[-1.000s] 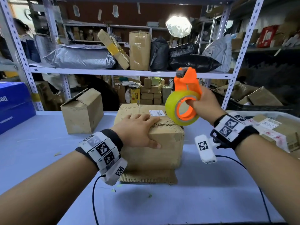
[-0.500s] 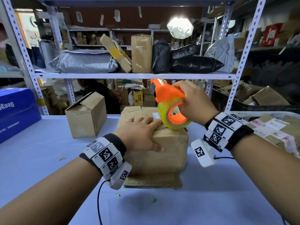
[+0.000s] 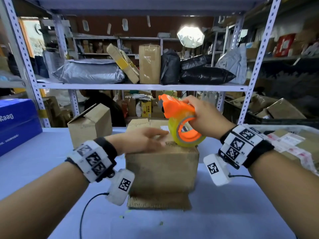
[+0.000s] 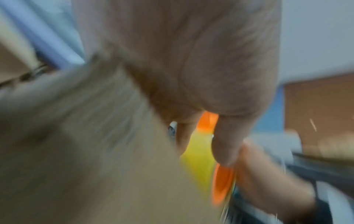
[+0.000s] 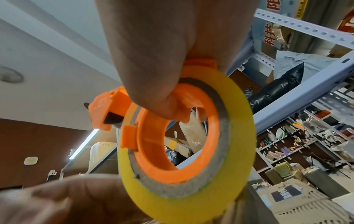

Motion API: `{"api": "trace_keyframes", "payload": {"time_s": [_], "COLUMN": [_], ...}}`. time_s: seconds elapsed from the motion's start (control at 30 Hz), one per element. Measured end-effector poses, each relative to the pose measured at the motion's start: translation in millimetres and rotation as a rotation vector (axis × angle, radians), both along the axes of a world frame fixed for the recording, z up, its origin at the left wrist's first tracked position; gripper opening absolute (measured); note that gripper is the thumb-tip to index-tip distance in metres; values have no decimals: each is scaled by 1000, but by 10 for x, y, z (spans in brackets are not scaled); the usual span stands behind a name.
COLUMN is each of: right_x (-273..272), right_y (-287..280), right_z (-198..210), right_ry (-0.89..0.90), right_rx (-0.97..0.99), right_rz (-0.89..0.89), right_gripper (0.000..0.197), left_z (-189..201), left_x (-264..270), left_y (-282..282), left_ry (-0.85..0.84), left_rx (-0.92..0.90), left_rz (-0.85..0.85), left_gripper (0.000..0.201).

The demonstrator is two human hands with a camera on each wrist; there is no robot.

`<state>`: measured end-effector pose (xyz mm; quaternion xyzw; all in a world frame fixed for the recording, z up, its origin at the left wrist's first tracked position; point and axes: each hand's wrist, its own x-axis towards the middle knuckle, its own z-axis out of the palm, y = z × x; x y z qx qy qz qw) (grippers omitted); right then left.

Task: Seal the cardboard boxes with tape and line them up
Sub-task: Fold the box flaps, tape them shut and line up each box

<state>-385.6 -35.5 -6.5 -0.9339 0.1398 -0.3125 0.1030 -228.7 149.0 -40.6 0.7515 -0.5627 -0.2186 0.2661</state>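
Note:
A brown cardboard box [image 3: 162, 168] stands in the middle of the blue table on a scrap of corrugated card [image 3: 158, 201]. My left hand [image 3: 143, 139] lies over its top near edge with the fingers stretched toward the tape roll. My right hand [image 3: 202, 116] grips an orange tape dispenser [image 3: 176, 107] loaded with a yellowish tape roll [image 3: 188, 135], [image 5: 193, 159], and the roll's bottom sits at the box's top right. In the blurred left wrist view the left fingers [image 4: 226, 139] reach up to the roll [image 4: 197, 159]. A second box [image 3: 89, 123] with a raised flap stands behind on the left.
A blue carton [image 3: 16, 121] sits at the table's left edge. A tray of labelled parcels [image 3: 293, 144] lies at the right. Metal shelving [image 3: 138, 87] loaded with bags and cartons runs behind the table. Cables trail from both wrist cameras over the near tabletop.
My right hand has brought the dispenser down and to the left, from held up in the air to the box top. The left hand has shifted from flat on the box toward the roll.

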Motion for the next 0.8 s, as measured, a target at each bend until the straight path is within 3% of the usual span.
{"api": "trace_keyframes", "payload": {"time_s": [0.03,0.1,0.27,0.43,0.63,0.8], "right_x": [-6,-5,29,30,33,55], "right_y": [-9,-12,8,16,44,69], "right_z": [1,-2,-5,-12,-15,-25], "right_ry": [9,18,5,6,15,-2], "right_rx": [12,29,47,48,27,-6], "right_rz": [-4,-4,-16,-10,-13,-25], "right_gripper": [47,51,46,48,51,49], "left_z": [87,246,429,396,376,393], "left_x": [48,96,52,3,31,38], "left_y": [32,67,14,-26,0,1], "left_ry": [190,380,791,891,1027,1079], "left_rx": [-101,-266,-312,-315,-232,-270], "left_rz": [14,83,177,252,262,303], "left_gripper": [53,28,52,18,30,8]}}
